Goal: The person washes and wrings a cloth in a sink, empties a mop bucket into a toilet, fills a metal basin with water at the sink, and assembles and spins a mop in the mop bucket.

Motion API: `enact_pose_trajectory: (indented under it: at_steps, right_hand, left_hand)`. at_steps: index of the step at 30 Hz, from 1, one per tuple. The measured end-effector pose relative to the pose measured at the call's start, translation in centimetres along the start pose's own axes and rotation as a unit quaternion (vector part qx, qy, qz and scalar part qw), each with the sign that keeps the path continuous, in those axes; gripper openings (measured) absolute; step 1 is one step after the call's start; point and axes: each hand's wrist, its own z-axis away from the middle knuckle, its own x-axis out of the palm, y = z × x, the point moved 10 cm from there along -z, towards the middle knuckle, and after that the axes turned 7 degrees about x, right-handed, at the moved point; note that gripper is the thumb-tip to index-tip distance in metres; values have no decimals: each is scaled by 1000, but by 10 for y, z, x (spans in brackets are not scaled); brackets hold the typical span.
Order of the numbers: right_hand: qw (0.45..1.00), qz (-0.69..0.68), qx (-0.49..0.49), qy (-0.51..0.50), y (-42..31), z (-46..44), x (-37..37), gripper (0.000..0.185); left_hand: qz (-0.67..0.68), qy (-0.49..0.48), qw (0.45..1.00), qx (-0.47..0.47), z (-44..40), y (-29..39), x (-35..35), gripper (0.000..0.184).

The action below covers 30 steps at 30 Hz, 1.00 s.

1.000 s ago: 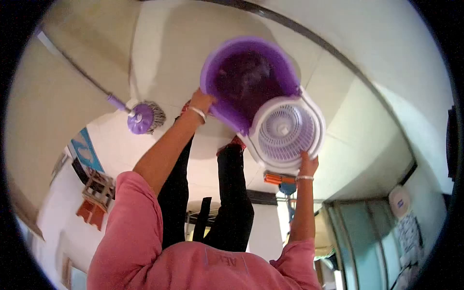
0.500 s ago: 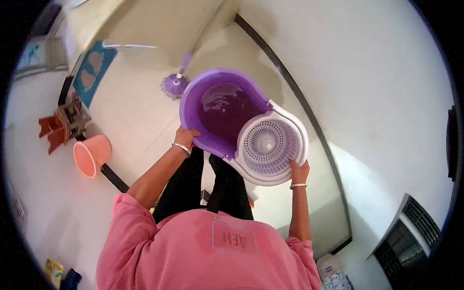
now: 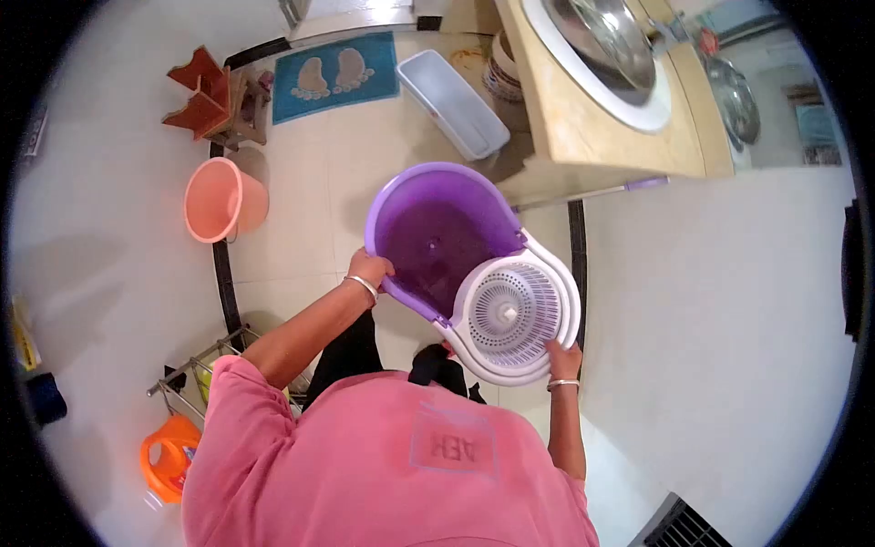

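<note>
Two hands hold a purple-and-white mop bucket [image 3: 447, 187], mouth up, on the person's side of a washbasin counter [image 3: 571, 137]. Its long axis runs aslant: the rounded purple end points forward and left, past the counter's left side, while the white spin basket [image 3: 488, 305] marks the opposite end, aimed back and right toward the wall [image 3: 720, 292] nearer the person than the counter. The left hand [image 3: 370, 268] curls around the purple rim; the right hand [image 3: 564, 361] pinches the white rim. From overhead, the purple edge sits near the counter's corner. Left of the counter, beyond a pale tub [image 3: 488, 137] beside it, the widest stretch of tiled floor [image 3: 301, 196] reaches a peach pail [image 3: 210, 196].
</note>
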Motion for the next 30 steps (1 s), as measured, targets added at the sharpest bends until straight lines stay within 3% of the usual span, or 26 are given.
enact_pose_trajectory:
  at_steps: [5, 7, 13, 16, 19, 21, 23, 26, 30]
  right_hand:
    - [985, 148, -83, 16, -81, 5, 63, 33]
    - [981, 188, -34, -15, -125, 6, 97, 33]
    - [973, 157, -155, -63, -239, -26, 191, 32]
    - [957, 162, -219, -99, -284, -63, 235, 33]
    - [945, 156, -234, -166, -351, -66, 302, 35]
    - [933, 215, -260, -125, -358, -92, 327, 35]
    - [919, 182, -292, -195, -395, -74, 353, 34]
    - [929, 165, -237, -232, -435, -96, 396, 32]
    - [919, 104, -244, -292, -477, -142, 436, 30]
  left_hand:
    - [-1, 46, 999, 19, -21, 63, -57, 21]
    - [9, 42, 999, 27, -40, 88, -76, 19]
    - [91, 106, 990, 4, -77, 147, -135, 14]
    - [143, 86, 986, 25, -96, 177, -145, 13]
    - [161, 107, 981, 22, -125, 215, -174, 7]
    - [146, 147, 977, 49, -121, 221, -187, 7]
    - [191, 181, 965, 18, -118, 218, -188, 8]
    - [216, 172, 959, 55, -146, 260, -194, 9]
    - [215, 206, 954, 39, -150, 311, -186, 9]
